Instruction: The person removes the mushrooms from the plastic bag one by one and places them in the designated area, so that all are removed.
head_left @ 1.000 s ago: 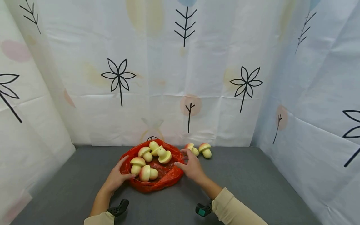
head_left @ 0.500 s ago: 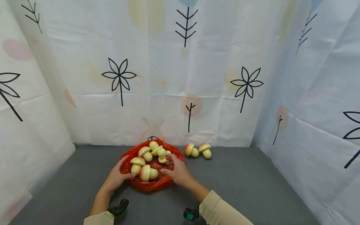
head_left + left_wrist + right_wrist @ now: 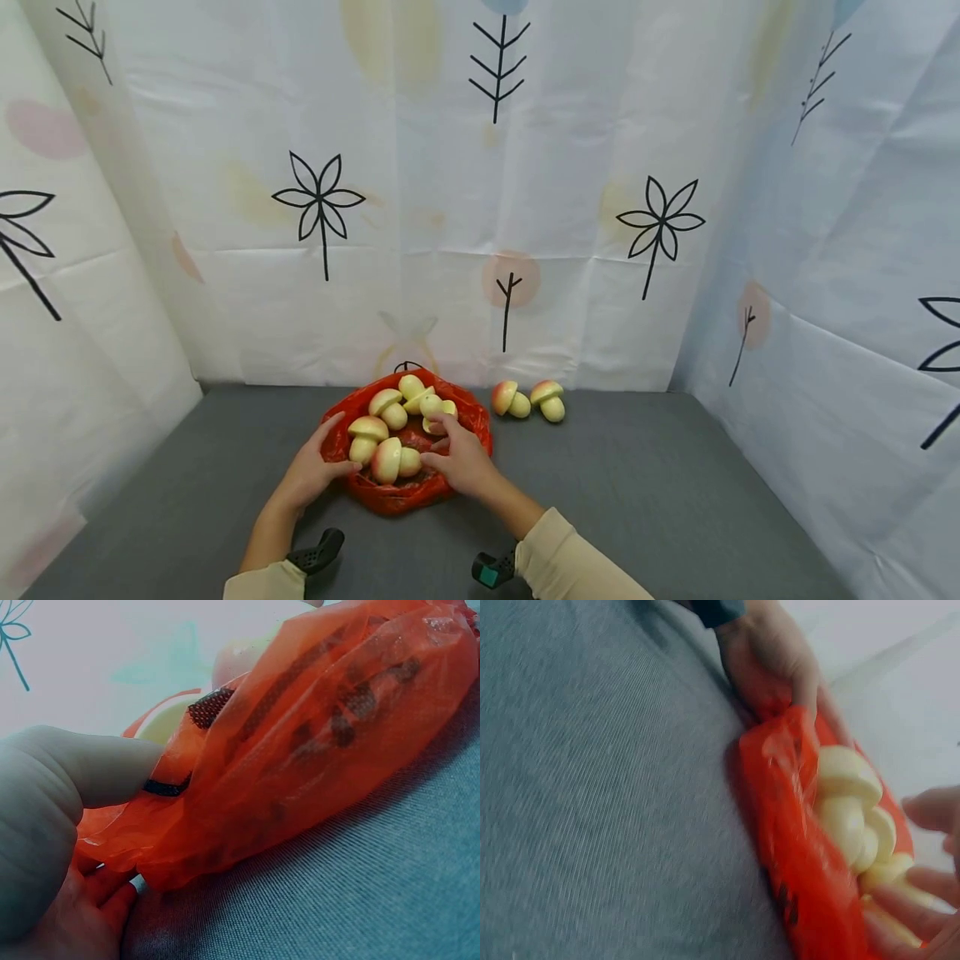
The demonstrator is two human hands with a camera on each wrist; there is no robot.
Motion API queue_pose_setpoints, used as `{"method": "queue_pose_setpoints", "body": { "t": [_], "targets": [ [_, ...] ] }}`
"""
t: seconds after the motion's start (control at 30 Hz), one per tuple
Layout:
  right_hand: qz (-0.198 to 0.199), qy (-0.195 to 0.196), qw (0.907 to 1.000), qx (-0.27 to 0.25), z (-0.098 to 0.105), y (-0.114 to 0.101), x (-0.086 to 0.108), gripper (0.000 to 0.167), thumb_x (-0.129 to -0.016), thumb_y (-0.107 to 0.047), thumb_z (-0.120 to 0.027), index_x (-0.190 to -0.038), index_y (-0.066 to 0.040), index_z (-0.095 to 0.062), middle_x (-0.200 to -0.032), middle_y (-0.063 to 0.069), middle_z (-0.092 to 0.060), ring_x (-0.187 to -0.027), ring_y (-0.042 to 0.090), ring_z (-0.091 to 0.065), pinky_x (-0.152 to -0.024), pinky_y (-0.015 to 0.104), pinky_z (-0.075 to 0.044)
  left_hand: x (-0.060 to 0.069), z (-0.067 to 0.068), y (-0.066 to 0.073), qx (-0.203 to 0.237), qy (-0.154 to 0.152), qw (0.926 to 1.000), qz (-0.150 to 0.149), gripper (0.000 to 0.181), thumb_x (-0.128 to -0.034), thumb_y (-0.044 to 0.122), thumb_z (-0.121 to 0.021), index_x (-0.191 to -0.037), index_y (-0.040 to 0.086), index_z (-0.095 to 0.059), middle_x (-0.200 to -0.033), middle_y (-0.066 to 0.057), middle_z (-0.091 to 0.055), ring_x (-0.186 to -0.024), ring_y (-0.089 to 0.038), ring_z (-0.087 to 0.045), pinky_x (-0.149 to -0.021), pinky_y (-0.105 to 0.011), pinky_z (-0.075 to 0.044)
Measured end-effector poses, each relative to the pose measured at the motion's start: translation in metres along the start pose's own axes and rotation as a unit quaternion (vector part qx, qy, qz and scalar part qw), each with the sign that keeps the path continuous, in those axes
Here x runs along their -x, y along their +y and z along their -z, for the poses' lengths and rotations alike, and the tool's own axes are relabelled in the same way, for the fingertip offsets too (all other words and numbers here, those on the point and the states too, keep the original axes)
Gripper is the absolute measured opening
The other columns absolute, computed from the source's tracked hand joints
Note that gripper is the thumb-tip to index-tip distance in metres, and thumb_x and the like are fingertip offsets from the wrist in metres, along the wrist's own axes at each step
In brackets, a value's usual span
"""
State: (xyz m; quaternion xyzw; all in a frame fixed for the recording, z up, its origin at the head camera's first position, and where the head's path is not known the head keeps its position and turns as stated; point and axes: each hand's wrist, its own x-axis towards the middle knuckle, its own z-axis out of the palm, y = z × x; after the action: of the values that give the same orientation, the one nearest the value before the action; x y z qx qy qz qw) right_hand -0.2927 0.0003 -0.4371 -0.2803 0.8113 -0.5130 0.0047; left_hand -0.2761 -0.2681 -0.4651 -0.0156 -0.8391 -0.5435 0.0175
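Observation:
A red plastic bag (image 3: 390, 502) with dark markings lies on the grey table, its mouth spread upward. Several toy mushrooms (image 3: 386, 461), cream with pinkish caps, sit inside. My left hand (image 3: 310, 473) grips the bag's left rim; in the left wrist view the thumb (image 3: 112, 769) lies over the red plastic, with fingers partly hidden under it. Over the bag's right side hovers my right hand (image 3: 467, 462), fingers spread and slightly bent beside a mushroom (image 3: 431, 406) that they partly cover. In the right wrist view, the right fingers (image 3: 911, 904) hang near the mushrooms, apparently holding none.
Two more mushrooms (image 3: 511, 400) (image 3: 549, 401) lie on the grey table (image 3: 637, 500) right of the bag, near the back. A white patterned curtain (image 3: 450, 167) encloses the back and both sides.
My right hand has moved left from the bag's right rim to above the mushrooms inside, uncovering the loose mushroom at the back. My left hand keeps its hold on the rim.

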Motion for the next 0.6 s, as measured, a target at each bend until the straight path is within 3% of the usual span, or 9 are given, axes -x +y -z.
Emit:
{"method": "queue_pose_setpoints", "body": {
  "t": [0.2,0.4,0.6],
  "targets": [
    [-0.021,-0.033,0.9985,0.038,-0.008,-0.003,-0.002,0.053,-0.087,-0.007,-0.070,-0.135,-0.005,-0.047,-0.131,0.019,-0.056,-0.108,0.034,-0.061,-0.087,0.039,-0.052,0.001,0.000,-0.001,0.003,0.003,1.0000,0.003,0.098,-0.0788,0.018,-0.080,-0.155,0.011,-0.019,-0.155,-0.027,-0.015,-0.137,-0.045,-0.020,-0.107,-0.062,-0.023],
    [-0.034,-0.043,0.9927,0.107,-0.015,0.001,-0.003,0.049,-0.088,-0.013,-0.071,-0.133,-0.006,-0.052,-0.124,0.010,-0.062,-0.106,0.021,-0.060,-0.090,0.034,-0.049,0.001,-0.001,-0.003,0.010,0.004,0.9999,0.001,0.097,-0.0781,0.018,-0.080,-0.155,0.012,-0.021,-0.156,-0.025,-0.015,-0.138,-0.044,-0.019,-0.108,-0.062,-0.023],
    [-0.012,-0.053,0.9908,0.124,-0.018,0.003,-0.006,0.044,-0.089,-0.011,-0.070,-0.130,-0.007,-0.056,-0.122,0.007,-0.063,-0.102,0.016,-0.060,-0.088,0.032,-0.050,0.000,0.000,-0.003,0.010,0.006,0.9999,-0.004,0.096,-0.0780,0.016,-0.080,-0.154,0.012,-0.021,-0.155,-0.025,-0.017,-0.138,-0.044,-0.019,-0.108,-0.062,-0.021]
  ]
}}
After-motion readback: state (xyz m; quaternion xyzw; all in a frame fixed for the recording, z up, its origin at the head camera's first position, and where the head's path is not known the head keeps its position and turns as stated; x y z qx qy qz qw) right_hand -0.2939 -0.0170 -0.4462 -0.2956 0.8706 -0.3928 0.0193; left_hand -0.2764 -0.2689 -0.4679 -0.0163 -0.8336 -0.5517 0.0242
